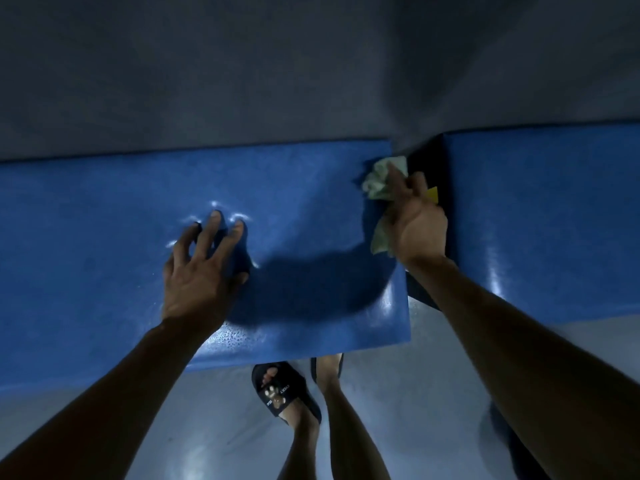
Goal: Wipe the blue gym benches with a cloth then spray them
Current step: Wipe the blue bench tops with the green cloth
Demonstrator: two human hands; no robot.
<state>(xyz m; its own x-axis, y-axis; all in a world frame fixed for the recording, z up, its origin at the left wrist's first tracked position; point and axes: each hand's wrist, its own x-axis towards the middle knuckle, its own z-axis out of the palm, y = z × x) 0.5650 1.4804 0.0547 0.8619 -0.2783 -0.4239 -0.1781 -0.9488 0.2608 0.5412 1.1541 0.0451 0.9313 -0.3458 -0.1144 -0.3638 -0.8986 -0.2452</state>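
Left hand [202, 271] spread, fingertips pressing near bench [104, 254] pad, denting it. Right hand [417, 220] grips crumpled pale cloth [379, 178] at bench's far right corner, beside dark gap. Second bench [540, 209] right of gap. Slippered feet [287, 389] below bench edge.

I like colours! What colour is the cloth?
Pale green, the cloth in the right hand, head view.

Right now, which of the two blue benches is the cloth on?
The wider bench under the pressing left hand; the right hand holds the cloth at its right end. The other bench lies untouched across the gap.
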